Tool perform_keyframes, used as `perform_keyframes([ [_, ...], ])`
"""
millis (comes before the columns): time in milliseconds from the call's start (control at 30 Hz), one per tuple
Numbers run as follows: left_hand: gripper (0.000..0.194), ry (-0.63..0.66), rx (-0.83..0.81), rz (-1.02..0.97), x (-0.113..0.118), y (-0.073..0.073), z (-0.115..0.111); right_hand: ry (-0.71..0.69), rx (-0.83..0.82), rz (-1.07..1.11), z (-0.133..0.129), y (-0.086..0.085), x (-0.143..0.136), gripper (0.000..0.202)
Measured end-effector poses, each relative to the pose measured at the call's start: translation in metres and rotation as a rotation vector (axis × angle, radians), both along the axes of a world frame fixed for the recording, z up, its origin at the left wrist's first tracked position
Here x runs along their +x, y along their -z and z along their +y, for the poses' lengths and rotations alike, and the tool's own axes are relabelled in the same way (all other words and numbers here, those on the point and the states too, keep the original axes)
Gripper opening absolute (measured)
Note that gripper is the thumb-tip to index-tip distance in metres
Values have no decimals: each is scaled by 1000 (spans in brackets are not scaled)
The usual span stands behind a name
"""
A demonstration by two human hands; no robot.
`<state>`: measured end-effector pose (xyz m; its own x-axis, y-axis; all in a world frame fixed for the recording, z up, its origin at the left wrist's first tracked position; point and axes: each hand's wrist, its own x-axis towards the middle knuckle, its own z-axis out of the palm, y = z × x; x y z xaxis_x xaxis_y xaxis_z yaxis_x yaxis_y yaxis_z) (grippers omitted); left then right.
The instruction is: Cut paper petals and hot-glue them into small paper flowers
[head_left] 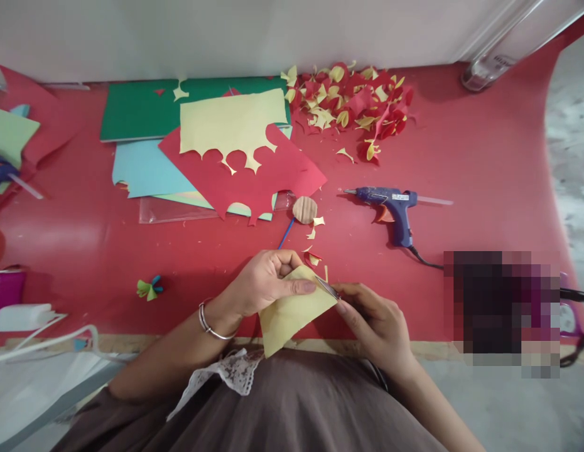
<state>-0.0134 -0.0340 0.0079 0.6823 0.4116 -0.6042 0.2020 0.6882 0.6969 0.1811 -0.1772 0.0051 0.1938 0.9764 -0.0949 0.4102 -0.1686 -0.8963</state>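
Left hand [268, 282] pinches a pale yellow paper sheet [292, 317], thumb on top and fingers curled underneath; the sheet sits at the middle of the working space, over the table edge. Right hand [379, 320] curls, half closed, around small silver-bladed scissors [327, 289], mostly hiding their handles, and the blades touch the sheet at its two o'clock edge. Clockwise around the sheet, small red and yellow paper scraps [314, 258] crowd close at one o'clock; a heap of red and yellow cut paper pieces [353, 103] lies farther out that way. Toward two o'clock rests a blue glue gun [390, 202] with an orange trigger. Nine o'clock has a small green-and-blue paper flower [149, 287]; eleven, a scalloped yellow sheet [226, 122] overlapping a red paper sheet [292, 166]. At twelve, a round wooden disc [305, 210] lies near the left hand.
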Motion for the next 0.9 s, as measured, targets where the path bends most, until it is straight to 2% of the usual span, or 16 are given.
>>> perform_keyframes([
  [433,43,51,76,18,-6,3,2,-34,34,-28,1,1,2,16],
  [900,46,49,-11,-33,-3,8,0,-46,55,-58,1,2,1,15],
])
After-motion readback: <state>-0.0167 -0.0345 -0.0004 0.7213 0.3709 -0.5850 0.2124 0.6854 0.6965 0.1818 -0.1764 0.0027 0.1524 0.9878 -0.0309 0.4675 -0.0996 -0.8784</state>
